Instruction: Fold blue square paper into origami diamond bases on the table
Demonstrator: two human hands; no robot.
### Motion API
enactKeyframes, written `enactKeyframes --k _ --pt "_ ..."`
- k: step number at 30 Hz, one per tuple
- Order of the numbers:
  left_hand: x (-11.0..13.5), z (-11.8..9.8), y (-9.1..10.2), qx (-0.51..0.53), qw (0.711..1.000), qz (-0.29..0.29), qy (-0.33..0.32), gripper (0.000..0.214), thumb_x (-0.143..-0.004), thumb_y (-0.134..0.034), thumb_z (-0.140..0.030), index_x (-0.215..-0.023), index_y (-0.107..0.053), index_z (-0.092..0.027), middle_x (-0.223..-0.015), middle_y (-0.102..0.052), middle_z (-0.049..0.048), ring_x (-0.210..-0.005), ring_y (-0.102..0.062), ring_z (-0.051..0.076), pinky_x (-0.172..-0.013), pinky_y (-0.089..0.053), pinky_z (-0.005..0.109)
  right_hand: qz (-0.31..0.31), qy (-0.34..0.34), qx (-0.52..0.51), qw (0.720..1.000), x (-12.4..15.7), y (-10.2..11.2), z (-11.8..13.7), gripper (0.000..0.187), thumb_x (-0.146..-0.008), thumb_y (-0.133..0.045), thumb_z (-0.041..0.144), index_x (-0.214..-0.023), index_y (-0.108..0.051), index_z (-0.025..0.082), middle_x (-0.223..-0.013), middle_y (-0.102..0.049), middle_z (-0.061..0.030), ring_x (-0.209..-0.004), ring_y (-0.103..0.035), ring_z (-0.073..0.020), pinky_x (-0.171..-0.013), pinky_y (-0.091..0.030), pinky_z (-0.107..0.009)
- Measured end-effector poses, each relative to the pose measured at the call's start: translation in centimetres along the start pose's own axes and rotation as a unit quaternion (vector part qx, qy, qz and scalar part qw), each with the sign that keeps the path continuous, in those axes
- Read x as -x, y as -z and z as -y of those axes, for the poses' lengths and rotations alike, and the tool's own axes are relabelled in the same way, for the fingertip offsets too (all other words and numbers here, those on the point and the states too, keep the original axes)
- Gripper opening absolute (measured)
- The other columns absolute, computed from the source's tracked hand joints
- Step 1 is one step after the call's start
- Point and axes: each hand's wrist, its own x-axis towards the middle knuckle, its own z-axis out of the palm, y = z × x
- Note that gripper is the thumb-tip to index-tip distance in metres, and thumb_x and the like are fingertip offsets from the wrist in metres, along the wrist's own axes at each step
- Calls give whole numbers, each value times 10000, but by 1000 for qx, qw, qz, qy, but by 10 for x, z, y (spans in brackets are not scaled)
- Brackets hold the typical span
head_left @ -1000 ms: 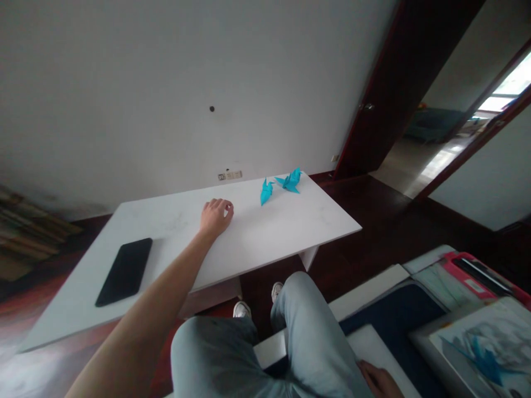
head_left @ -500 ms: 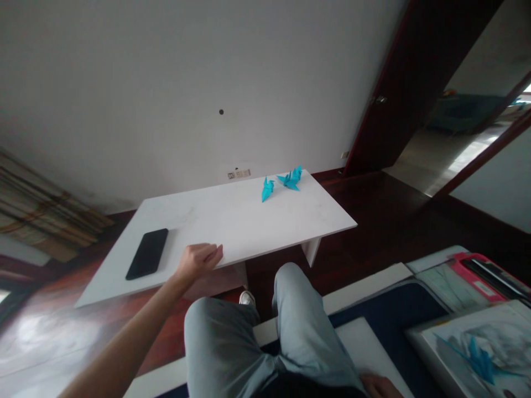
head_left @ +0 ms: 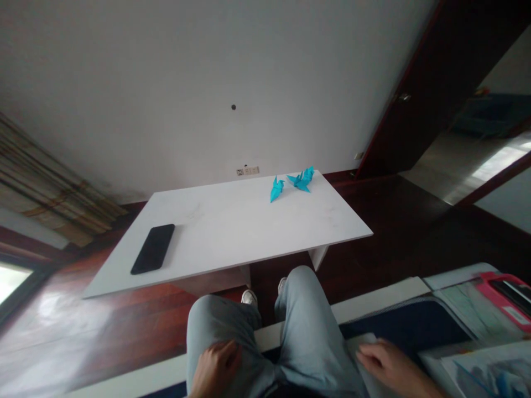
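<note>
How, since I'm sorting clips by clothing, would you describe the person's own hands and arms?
The left hand and right hand are bare, with no gloves and no rings or markings that can be made out in this dim picture. The right forearm shows no sleeve or watch where visible; the left one is cut off by the frame.

This looks like a room in a home: a patterned curtain (head_left: pixel 53 188) hangs at the left, glossy red-brown floorboards (head_left: pixel 145 315) run under a plain pale wall (head_left: pixel 145 94), and a dark door (head_left: pixel 435 88) stands open onto another room with blue furniture (head_left: pixel 493 113). The low white table (head_left: pixel 236 226) suits it too — blue paper birds (head_left: pixel 301 181) sit by its far right corner, a black tablet (head_left: pixel 152 249) near its left edge.
</note>
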Motion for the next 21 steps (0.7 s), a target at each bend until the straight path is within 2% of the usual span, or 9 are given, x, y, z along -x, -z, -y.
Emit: enactKeyframes --k 1,3,6,8,9,11,15,18,21 --pt "-3 0 -1 1 1000 -11 9 323 -1021 -615 -390 -750 -502 -257 -689 -767 73 -619 -781 346 -666 -299 324 17 26 30 999 -21 22 28 524 -957 -718 683 -542 -604 385 -605 -670 -75 -670 -766 -407 -734 -528 -606" --pt "-9 -1 -2 6 999 -29 20 327 -1041 -600 -404 -759 -508 -266 -689 -756 63 -624 -780 351 -668 -326 335 -38 76 58 995 -67 61 85 457 -1052 -649 552 -617 -603 421 -685 -690 -75 -788 -754 -445 -821 -521 -647" --pt "-16 -5 -5 15 999 -39 29 320 -1060 -587 -415 -778 -517 -280 -725 -761 51 -663 -798 361 -678 -386 358 -106 174 24 979 -149 101 154 82 -1048 -722 483 -972 -745 465 -975 -806 -70 -912 -749 -404 -921 -557 -622" --pt "-18 -10 -8 22 998 -44 43 332 -1071 -570 -431 -781 -505 -284 -746 -762 54 -683 -806 370 -681 -424 379 -132 214 -37 967 -214 114 183 267 -945 -837 537 -1119 -746 355 -877 -686 -21 -745 -665 -302 -775 -575 -513" --pt "-18 -13 -8 26 997 -47 52 334 -1072 -564 -442 -783 -502 -286 -753 -763 59 -690 -809 375 -681 -439 388 -143 206 -71 966 -249 117 193 314 -973 -817 472 -1220 -726 300 -980 -686 -16 -782 -660 -256 -855 -611 -487" --pt "-19 -16 -8 32 996 -45 65 326 -1066 -563 -460 -792 -506 -294 -761 -767 70 -700 -812 386 -680 -456 407 -182 141 -103 968 -317 118 209 370 -894 -910 333 -1150 -650 270 -1120 -662 -33 -923 -668 -227 -1060 -633 -481" --pt "-15 -14 -1 52 997 -17 46 325 -1058 -595 -458 -788 -510 -296 -759 -779 81 -691 -812 392 -665 -470 432 -211 85 -121 966 -427 111 233 492 -897 -987 390 -1106 -564 248 -1325 -614 -117 -1426 -563 -285 -1426 -376 -546" --pt "-9 -22 4 61 997 -55 5 330 -1064 -583 -369 -768 -470 -277 -681 -741 71 -606 -786 357 -600 -448 398 -240 102 -168 951 -474 104 244 414 -915 -944 379 -1079 -582 267 -1422 -658 -189 -1516 -535 -340 -1405 -404 -548" --pt "-15 -60 17 76 987 -75 -123 278 -984 -647 -223 -793 -451 -274 -621 -726 27 -507 -751 290 -516 -385 332 -227 126 -201 944 -503 99 249 350 -896 -912 368 -925 -572 289 -1235 -751 -179 -1360 -635 -358 -1301 -484 -522"
